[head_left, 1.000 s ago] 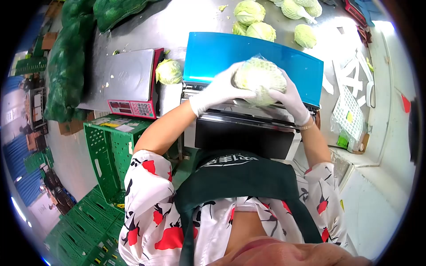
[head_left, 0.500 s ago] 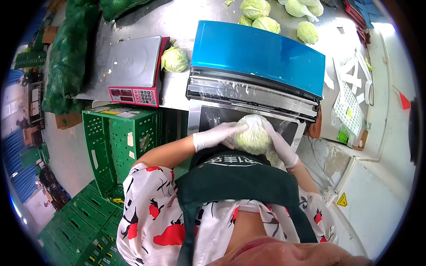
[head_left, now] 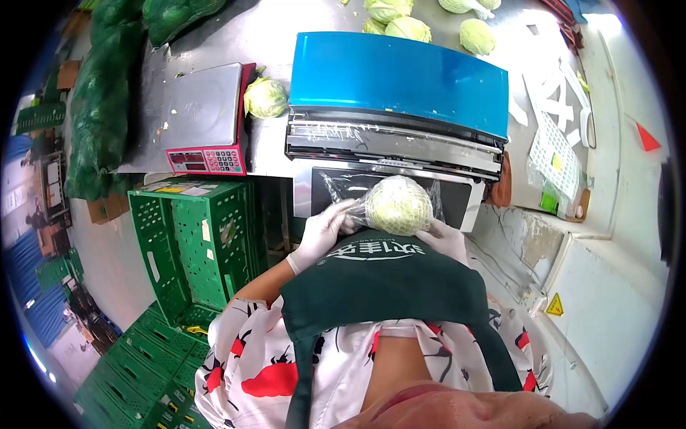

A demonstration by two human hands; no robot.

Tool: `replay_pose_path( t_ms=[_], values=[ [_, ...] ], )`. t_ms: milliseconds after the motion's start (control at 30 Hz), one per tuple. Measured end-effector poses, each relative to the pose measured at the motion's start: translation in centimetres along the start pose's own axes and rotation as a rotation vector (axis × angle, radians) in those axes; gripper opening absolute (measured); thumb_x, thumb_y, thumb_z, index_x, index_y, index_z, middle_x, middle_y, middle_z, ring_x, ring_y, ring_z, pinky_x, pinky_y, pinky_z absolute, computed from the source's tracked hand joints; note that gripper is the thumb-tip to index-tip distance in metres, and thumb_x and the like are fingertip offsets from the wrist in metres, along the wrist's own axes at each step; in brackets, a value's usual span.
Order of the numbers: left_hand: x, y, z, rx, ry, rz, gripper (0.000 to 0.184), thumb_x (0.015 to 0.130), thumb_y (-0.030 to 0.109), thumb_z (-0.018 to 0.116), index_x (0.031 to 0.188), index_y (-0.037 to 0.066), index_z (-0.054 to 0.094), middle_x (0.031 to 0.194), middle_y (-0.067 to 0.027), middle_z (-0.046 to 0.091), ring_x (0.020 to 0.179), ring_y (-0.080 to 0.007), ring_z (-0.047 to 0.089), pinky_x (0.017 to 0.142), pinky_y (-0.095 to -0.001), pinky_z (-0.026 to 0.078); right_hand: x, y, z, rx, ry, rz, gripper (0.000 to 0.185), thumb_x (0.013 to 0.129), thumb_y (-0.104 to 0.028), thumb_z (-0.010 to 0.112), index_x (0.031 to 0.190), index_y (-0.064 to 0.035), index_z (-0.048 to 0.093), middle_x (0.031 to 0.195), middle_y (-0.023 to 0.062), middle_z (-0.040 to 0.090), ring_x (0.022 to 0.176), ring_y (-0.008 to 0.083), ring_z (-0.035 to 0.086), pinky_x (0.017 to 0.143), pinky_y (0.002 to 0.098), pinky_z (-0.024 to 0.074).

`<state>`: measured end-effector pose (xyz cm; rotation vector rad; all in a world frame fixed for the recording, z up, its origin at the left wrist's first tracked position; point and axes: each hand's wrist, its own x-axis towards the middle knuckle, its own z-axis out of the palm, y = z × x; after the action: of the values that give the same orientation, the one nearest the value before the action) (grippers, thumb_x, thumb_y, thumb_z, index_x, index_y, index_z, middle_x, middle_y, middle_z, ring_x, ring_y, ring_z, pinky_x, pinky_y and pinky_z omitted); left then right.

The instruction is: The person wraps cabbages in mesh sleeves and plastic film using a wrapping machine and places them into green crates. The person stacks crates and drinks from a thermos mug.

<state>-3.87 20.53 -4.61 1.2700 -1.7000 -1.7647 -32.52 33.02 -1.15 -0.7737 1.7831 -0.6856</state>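
Observation:
A pale green cabbage [head_left: 399, 206] in a net-like white covering sits on the dark plate [head_left: 325, 187] of the wrapping machine, close against my apron. Clear plastic film [head_left: 346, 186] spreads from under it on both sides. My left hand [head_left: 321, 232], in a white glove, pinches the film just left of the cabbage. At the cabbage's lower right, my gloved right hand [head_left: 446, 242] has its fingers closed on the film's edge; its fingertips are partly hidden. Behind the plate stands the machine's blue cover [head_left: 396, 82], with film over its metal rollers [head_left: 393, 143].
A red-framed scale [head_left: 204, 118] stands left of the machine, with a loose cabbage [head_left: 266, 98] between them. More cabbages [head_left: 407, 30] lie behind. Green net sacks [head_left: 100, 121] and green crates [head_left: 193, 243] are at left. A white plastic grid [head_left: 554, 157] lies at right.
Both hands have come off the cabbage's sides and moved down towards me, onto the film. The cabbage now rests on the plate, with the film spread out around it.

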Motion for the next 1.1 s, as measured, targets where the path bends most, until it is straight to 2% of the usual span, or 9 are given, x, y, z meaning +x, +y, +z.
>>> replay_pose_path(
  t_ms=[100,133,333,467,567,600,867,967,1100],
  values=[
    [0.4,2.8,-0.1,-0.438,0.092,-0.228,0.029,0.108,0.017,0.042,0.134,0.008,0.053,0.065,0.0063,0.043,0.05,-0.0023,0.035,0.045,-0.0172,0.032,-0.9,-1.5,-2.4,-0.071,-0.238,0.094,0.033,0.09,-0.019,0.072,0.114,0.0037,0.069,0.098,0.0087,0.074,0.09,0.0148,0.069,0.079,0.0277,0.0531],
    [0.5,2.6,-0.8,-0.47,0.073,-0.253,0.029,0.108,0.018,0.041,0.133,0.007,0.053,0.065,0.0066,0.042,0.05,-0.0019,0.033,0.044,-0.0168,0.029,-1.2,-2.3,-1.7,0.483,-0.044,0.385,0.025,0.093,-0.014,0.069,0.107,0.0061,0.071,0.095,0.0088,0.073,0.086,0.0136,0.069,0.077,0.0251,0.0541],
    [-0.3,1.0,-4.6,-0.818,0.059,-0.512,0.031,0.107,0.02,0.046,0.13,0.004,0.059,0.061,0.0086,0.037,0.046,-0.0016,0.028,0.041,-0.0176,0.026,-1.7,0.3,-2.1,0.751,0.007,0.544,0.028,0.096,-0.024,0.066,0.104,0.0028,0.068,0.088,0.0072,0.07,0.081,0.0161,0.068,0.077,0.0267,0.0558],
    [-2.3,-6.9,-2.7,-0.343,-0.219,-0.501,0.029,0.101,0.018,0.054,0.118,-0.001,0.068,0.095,-0.0051,0.07,0.082,-0.0086,0.063,0.075,-0.0232,0.049,-1.2,8.5,1.1,0.926,-0.006,0.643,0.031,0.096,-0.027,0.066,0.108,0.0014,0.067,0.092,0.0079,0.07,0.077,0.0172,0.066,0.072,0.0303,0.0547],
    [0.2,-6.8,1.7,0.236,-0.488,-0.231,0.035,0.094,0.033,0.06,0.108,0.003,0.069,0.1,-0.024,0.069,0.095,-0.0403,0.066,0.083,-0.0437,0.053,0.7,11.0,6.3,-0.156,0.127,0.193,0.037,0.095,-0.025,0.067,0.119,0.0035,0.064,0.103,0.0098,0.071,0.084,0.0207,0.067,0.078,0.0321,0.055],
    [1.7,-7.1,3.0,0.514,-0.621,-0.154,0.035,0.09,0.038,0.061,0.1,0.006,0.071,0.093,-0.0228,0.07,0.089,-0.0412,0.067,0.079,-0.0475,0.053,1.2,10.9,7.3,-0.005,0.04,0.156,0.04,0.094,-0.026,0.067,0.122,0.0033,0.063,0.107,0.0093,0.071,0.089,0.0224,0.067,0.081,0.0334,0.0547],
    [5.0,-0.3,3.6,0.642,-0.299,0.886,0.02,0.084,0.014,0.06,0.103,0.01,0.063,0.069,-0.0083,0.064,0.054,-0.0306,0.063,0.05,-0.0427,0.05,1.5,2.6,6.2,1.173,-0.404,0.188,0.037,0.095,-0.023,0.063,0.127,-0.0034,0.06,0.115,0.0084,0.067,0.107,0.0224,0.064,0.094,0.0376,0.0516],
    [7.5,7.0,2.6,0.045,-0.03,0.652,0.017,0.095,0.013,0.058,0.109,0.008,0.065,0.074,-0.0048,0.066,0.059,-0.0187,0.066,0.054,-0.0349,0.051,2.0,-2.1,4.5,1.203,-0.618,0.209,0.035,0.096,-0.021,0.06,0.127,-0.0042,0.058,0.116,0.0088,0.066,0.109,0.0221,0.063,0.096,0.0386,0.051],
    [7.0,13.1,3.6,-0.015,-0.331,0.257,0.028,0.095,0.011,0.059,0.123,0.008,0.062,0.082,-0.0051,0.069,0.073,-0.0112,0.067,0.07,-0.0295,0.053,2.2,-6.3,3.8,0.949,-0.737,0.101,0.039,0.096,-0.017,0.059,0.133,-0.0033,0.054,0.124,0.0103,0.062,0.116,0.0225,0.06,0.101,0.0392,0.0488]
  ],
)
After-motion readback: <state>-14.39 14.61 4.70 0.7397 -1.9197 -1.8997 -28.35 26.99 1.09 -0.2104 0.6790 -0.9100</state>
